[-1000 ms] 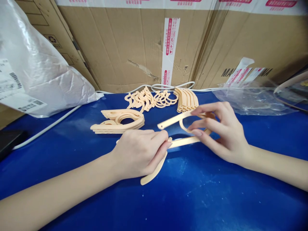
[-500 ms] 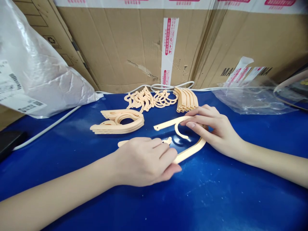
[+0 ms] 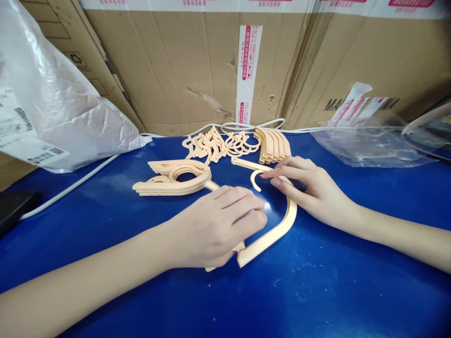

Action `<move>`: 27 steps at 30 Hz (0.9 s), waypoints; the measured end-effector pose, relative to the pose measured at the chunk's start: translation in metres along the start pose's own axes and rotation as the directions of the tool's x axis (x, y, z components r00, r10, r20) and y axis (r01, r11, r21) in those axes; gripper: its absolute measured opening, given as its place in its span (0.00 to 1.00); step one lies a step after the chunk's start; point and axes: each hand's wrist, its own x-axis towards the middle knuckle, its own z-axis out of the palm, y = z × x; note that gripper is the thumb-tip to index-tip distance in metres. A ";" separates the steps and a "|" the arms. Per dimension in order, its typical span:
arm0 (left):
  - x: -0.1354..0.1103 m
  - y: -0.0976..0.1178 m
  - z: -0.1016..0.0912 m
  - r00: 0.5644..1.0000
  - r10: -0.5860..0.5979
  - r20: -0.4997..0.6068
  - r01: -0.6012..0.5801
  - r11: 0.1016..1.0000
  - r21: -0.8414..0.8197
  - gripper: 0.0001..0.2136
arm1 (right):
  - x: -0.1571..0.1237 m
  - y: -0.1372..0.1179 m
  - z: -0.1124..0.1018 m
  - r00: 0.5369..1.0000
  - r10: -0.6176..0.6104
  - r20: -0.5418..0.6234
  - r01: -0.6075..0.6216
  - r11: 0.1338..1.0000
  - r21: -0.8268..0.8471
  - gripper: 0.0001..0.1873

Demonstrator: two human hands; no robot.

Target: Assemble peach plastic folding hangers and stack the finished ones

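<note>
My right hand (image 3: pixel 305 185) grips a cream plastic folding clothes hanger (image 3: pixel 276 232) at its middle, thumb and fingers around the joint. The hanger's curved hook (image 3: pixel 254 180) points left between its two arms; one arm reaches to the upper left, the other curves down to the lower left. My left hand (image 3: pixel 220 227) is closed palm-down beside the lower arm's end. Under it is a cream plastic strip (image 3: pixel 211 186), mostly hidden, with bits showing above and below the fingers. Whether that strip touches the hanger arm is hidden.
A stack of folded hangers (image 3: pixel 172 188) lies left of centre. Behind are a pile of loose hooks and small pieces (image 3: pixel 207 145) and a row of hanger arms (image 3: pixel 275 145). Cardboard boxes (image 3: pixel 169 70), a white cable (image 3: pixel 70 188), a silvery bag (image 3: pixel 70 103) and clear plastic (image 3: pixel 373 148) surround the blue table.
The hanger in my right hand has turned, its lower arm's end now showing nearer me. My left hand has let that end out from under its fingers and now covers the loose strip.
</note>
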 end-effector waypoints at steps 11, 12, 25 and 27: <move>0.000 -0.002 0.007 0.986 -0.165 -0.010 0.165 0.986 0.032 0.11 | -0.001 0.000 0.001 0.999 0.005 0.033 -0.002 0.996 -0.085 0.13; 0.000 -0.003 0.008 0.986 -0.166 -0.014 0.167 0.986 0.025 0.11 | -0.001 0.000 0.002 1.000 0.006 0.030 -0.003 0.996 -0.087 0.13; 0.000 -0.004 0.007 0.973 -0.232 0.005 0.232 0.969 -0.080 0.14 | -0.001 -0.001 0.001 0.999 0.018 0.040 -0.014 0.996 -0.092 0.11; 0.000 -0.004 0.007 0.969 -0.248 0.012 0.248 0.965 -0.090 0.15 | -0.002 -0.001 0.001 0.999 0.019 0.039 -0.015 0.996 -0.093 0.11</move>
